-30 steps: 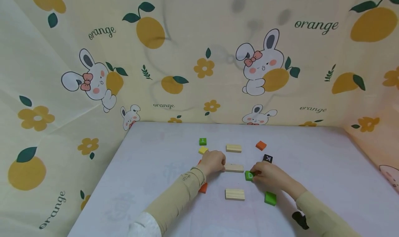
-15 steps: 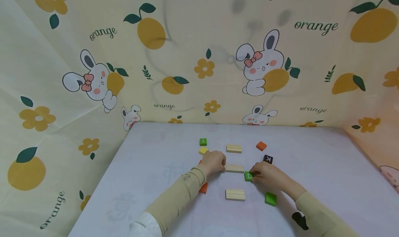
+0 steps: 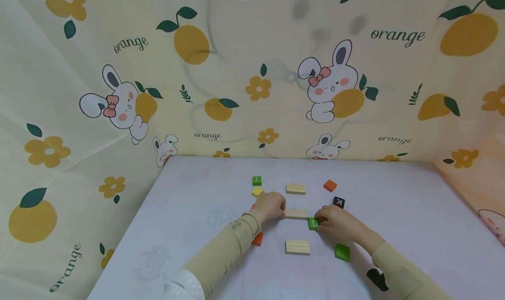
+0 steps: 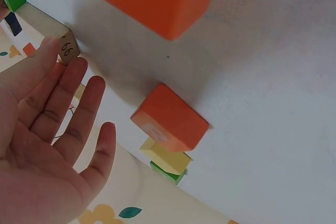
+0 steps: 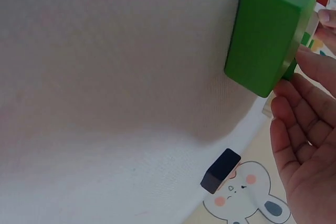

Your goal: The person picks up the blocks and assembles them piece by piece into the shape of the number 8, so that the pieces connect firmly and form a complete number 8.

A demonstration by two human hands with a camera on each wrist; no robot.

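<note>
My left hand pinches the left end of the middle wooden block; in the left wrist view thumb and index finger meet at its numbered end face. At the block's other end, a green letter block marked D stands right up against it. Thumb and fingers of my right hand pinch this green block from the right. In the right wrist view it is mostly hidden behind a nearer plain-faced green block.
Two more wooden blocks lie behind and in front. On the right are an orange block, a black K block and a green block. Green, yellow and orange blocks line the left.
My right hand has slid the green D block slightly left, up to the end of the wooden block. My left hand has stayed in place.
</note>
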